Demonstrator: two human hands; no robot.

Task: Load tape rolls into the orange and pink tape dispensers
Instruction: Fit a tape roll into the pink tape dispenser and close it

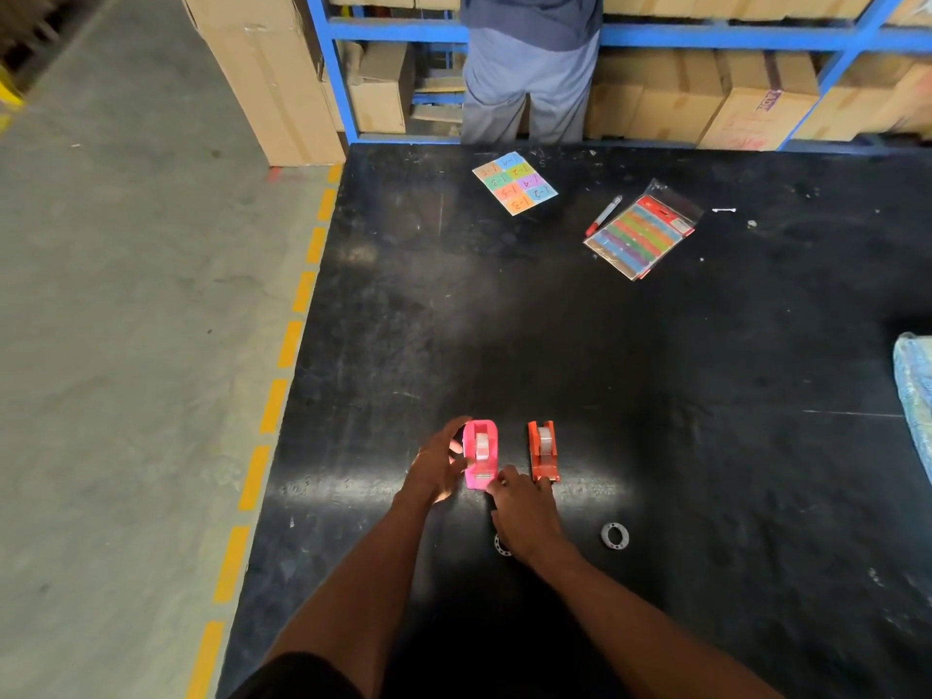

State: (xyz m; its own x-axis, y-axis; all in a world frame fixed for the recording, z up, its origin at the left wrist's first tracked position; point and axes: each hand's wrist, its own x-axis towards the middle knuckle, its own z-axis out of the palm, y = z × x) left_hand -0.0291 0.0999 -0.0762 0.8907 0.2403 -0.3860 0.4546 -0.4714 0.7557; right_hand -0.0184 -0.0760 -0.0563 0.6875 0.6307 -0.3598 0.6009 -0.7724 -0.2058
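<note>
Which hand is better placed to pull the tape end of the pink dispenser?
Probably the right hand: its fingers touch the pink dispenser's near end, while the left hand braces its side.

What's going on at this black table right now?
A person is working on the pink tape dispenser: the left hand steadies its side while the right hand works at its near end. It has a roll seated in it, and so does the orange tape dispenser beside it, which stands untouched. A loose ring lies on the table to the right, another half-hidden under the right wrist.
</note>
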